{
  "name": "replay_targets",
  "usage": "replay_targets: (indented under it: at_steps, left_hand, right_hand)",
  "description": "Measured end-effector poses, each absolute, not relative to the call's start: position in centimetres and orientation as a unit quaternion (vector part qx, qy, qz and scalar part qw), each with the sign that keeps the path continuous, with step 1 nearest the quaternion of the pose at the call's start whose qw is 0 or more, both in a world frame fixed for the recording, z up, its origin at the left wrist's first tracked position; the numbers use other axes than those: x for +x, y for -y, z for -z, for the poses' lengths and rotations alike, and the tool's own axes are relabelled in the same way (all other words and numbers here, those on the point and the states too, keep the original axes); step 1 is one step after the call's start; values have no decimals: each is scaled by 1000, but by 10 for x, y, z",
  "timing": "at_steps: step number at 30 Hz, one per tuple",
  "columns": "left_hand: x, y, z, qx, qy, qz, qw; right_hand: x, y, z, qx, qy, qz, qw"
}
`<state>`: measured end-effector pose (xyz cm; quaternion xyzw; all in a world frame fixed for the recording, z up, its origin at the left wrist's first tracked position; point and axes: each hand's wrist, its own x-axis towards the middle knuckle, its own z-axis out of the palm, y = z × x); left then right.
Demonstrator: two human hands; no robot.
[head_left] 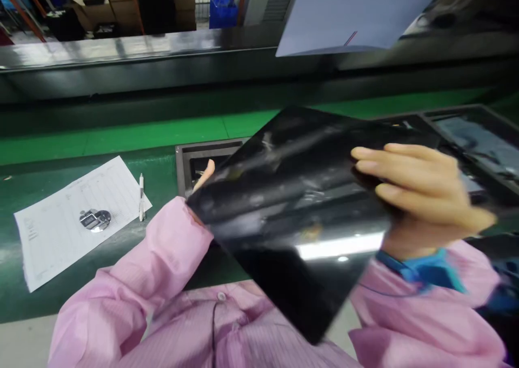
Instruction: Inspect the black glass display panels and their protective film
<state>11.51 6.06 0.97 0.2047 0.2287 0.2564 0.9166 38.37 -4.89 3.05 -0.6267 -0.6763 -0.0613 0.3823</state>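
The right hand (425,195), fingers half-curled, thumb standing apart, touches a glossy black panel (279,200); I can't tell if it grips. The left hand (204,176), mostly hidden behind the panel's far corner, is unreadable too. The panel tilts above the green bench (36,183), where a tally counter (95,220) sits on a printed sheet (52,238).

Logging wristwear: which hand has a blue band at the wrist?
The right hand, holding the black panel: blue band at its wrist; the left sleeve shows none.
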Motion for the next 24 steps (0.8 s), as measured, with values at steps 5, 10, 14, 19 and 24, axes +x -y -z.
replay_targets:
  at_steps: [5,10,14,19,24]
  left_hand:
    - [85,-67,-8,272,-193,-242,911]
    - [68,-48,-4,309,-253,-290,870]
    - [71,-41,-1,251,-300,-389,834]
    - [81,-49,9,192,-321,-464,803]
    - [87,-51,8,83,-383,-486,782]
  right_hand:
    - [359,11,-11,-422,794,150,411]
    - [337,-13,-9,-391,809,186,397]
    - [321,-11,-19,-471,773,173,387]
    - [271,23,-23,-470,825,54,309]
    - [215,47,-4,-450,856,86,238]
